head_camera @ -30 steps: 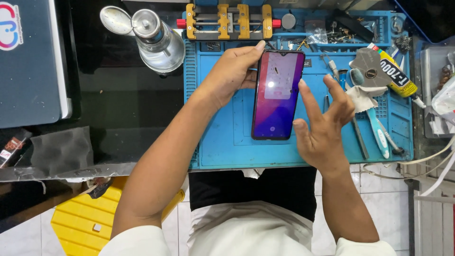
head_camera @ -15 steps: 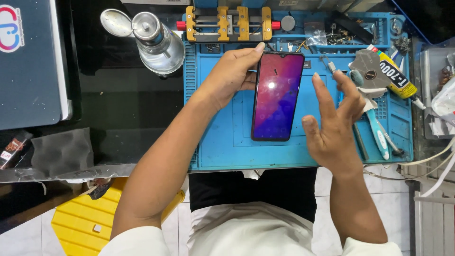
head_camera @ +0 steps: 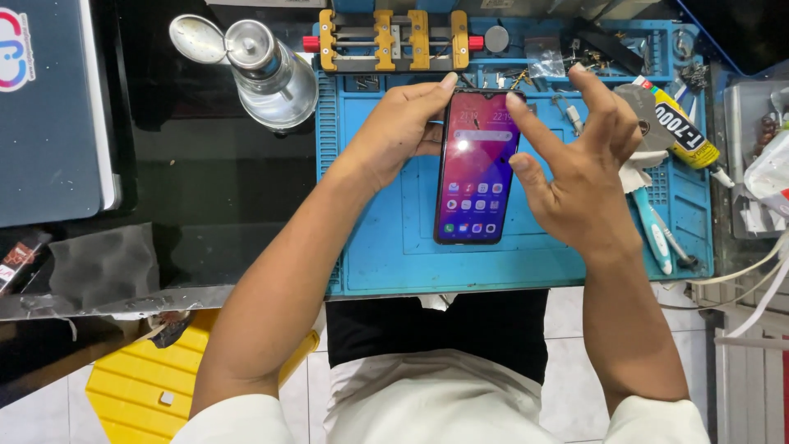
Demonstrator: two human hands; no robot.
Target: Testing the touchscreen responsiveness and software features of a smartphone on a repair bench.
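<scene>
Fingers (head_camera: 427,99) of the left hand (head_camera: 399,136) are gripping the phone's (head_camera: 475,168) upper left edge, while the right hand (head_camera: 579,177) is hovering spread open, touching its right edge. It is lying mid-frame on the blue mat (head_camera: 386,255) covering the worktop (head_camera: 205,197), its screen glowing with icons.

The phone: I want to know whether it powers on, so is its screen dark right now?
No, the phone lies on the blue mat with its screen lit, showing rows of app icons.

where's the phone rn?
Head view: the phone lies lit on the blue mat, centre, between the left hand gripping its upper left edge and the right hand.
</scene>
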